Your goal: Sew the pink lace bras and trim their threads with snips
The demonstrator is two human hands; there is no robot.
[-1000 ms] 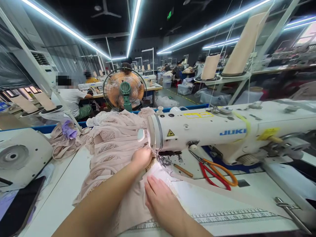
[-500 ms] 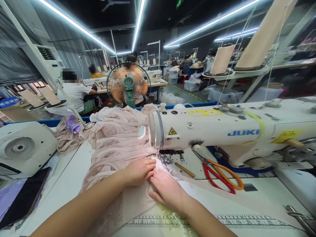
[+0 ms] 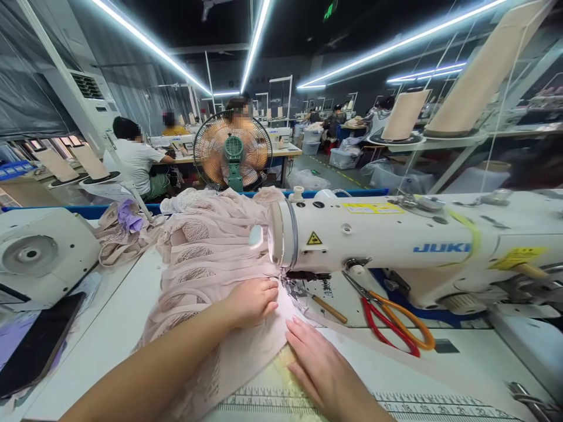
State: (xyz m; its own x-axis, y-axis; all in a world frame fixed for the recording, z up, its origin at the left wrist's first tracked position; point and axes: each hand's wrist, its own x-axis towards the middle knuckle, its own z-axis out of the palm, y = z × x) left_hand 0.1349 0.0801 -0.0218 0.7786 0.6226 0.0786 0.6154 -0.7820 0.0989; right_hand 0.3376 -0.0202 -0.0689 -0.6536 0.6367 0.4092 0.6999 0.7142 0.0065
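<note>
Pale pink fabric [image 3: 259, 346] with lace lies gathered under the needle end of a white sewing machine [image 3: 373, 228]. My left hand [image 3: 250, 302] rests on the fabric just in front of the needle, its fingers laid over the cloth and slightly bent. Lower right, my right hand [image 3: 321, 363] lies flat with fingers stretched, their tips at the fabric's right edge. A gap separates the two hands. The cloth right under my left palm is hidden.
Scissors [image 3: 391, 322] with red and orange handles and a wooden-handled tool [image 3: 329, 309] lie right of the needle. A printed ruler [image 3: 409, 404] runs along the table front. A phone [image 3: 39, 346] lies left. Behind stand a fan [image 3: 233, 149] and people at other machines.
My right hand has moved away from my left, down and to the right, toward the fabric's edge. The left hand stays near the needle. The view has shifted slightly.
</note>
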